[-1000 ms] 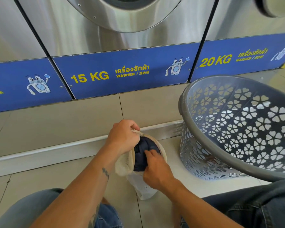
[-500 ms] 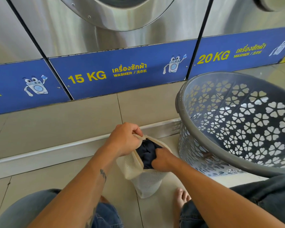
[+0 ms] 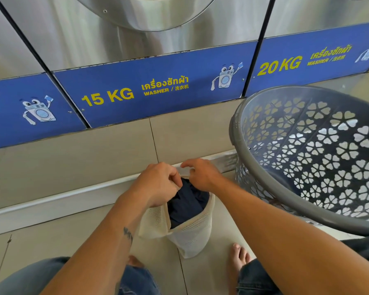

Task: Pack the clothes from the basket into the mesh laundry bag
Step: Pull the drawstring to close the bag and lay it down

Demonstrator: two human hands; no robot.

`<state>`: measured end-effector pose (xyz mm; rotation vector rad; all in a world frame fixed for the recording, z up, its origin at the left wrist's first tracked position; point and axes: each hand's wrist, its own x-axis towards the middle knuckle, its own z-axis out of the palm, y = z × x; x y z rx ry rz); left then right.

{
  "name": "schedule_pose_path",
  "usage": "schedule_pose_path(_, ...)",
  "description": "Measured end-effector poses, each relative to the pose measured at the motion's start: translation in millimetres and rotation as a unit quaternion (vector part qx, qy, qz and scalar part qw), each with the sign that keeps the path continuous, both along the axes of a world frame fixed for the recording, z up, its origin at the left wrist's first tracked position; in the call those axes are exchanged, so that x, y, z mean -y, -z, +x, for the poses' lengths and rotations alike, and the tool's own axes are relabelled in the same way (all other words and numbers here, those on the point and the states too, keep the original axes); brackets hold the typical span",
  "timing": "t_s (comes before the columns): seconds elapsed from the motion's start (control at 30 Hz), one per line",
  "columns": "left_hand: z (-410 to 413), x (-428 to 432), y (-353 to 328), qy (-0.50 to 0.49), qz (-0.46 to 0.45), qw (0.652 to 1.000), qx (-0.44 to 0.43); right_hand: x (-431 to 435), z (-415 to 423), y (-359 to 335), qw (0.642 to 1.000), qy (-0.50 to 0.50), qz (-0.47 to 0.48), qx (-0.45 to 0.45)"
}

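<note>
A cream mesh laundry bag [image 3: 190,233] stands on the tiled floor between my knees, its mouth open. Dark navy clothing [image 3: 186,202] fills the opening. My left hand [image 3: 158,184] pinches the bag's far rim on the left side. My right hand [image 3: 202,175] grips the same far rim just to the right, and the two hands almost touch. The grey plastic basket [image 3: 234,133] with flower-shaped cut-outs stands to the right of the bag; no clothes show in the part of its inside that I see.
Steel washing machines [image 3: 158,50] with blue 15 KG and 20 KG panels rise straight ahead above a tiled step [image 3: 94,158]. My bare feet [image 3: 240,258] and jeans-clad knees [image 3: 30,277] flank the bag at the bottom.
My right hand has come out of the bag's mouth, where it pressed on the navy clothing, and taken the far rim beside my left hand. The view has moved closer.
</note>
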<state>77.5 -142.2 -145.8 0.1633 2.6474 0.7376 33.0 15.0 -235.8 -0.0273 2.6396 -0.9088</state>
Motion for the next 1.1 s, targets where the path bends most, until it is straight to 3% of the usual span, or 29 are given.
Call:
schedule_pose_path(0.23,-3.5,4.3,3.6,0.002,0.001,0.999,0.042,14.2,-17.0,20.6,0.994,-0.102,0.011,0.032)
schedule_pose_path(0.5,-11.6,12.5,1.6,0.008,-0.024,0.99,0.136,7.1,3.9,26.1,0.994,0.018,-0.107,-0.013)
schedule_pose_path(0.73,-15.8,27.1,22.0,-0.096,-0.09,0.991,0.014,15.6,42.0,28.8,0.983,0.076,-0.168,-0.009)
schedule_pose_path(0.8,-12.7,26.5,28.7,-0.088,-0.162,0.982,-0.044,18.9,50.7,29.1,0.983,0.076,-0.169,-0.01)
schedule_pose_path(0.87,-12.8,27.8,36.0,-0.058,-0.16,0.983,-0.071,21.9,59.3,27.5,0.984,0.068,-0.167,-0.007)
schedule_pose_path(1.1,1.0,26.7,56.7,-0.01,-0.013,0.993,0.121,21.1,79.4,12.7,0.986,0.063,-0.152,-0.034)
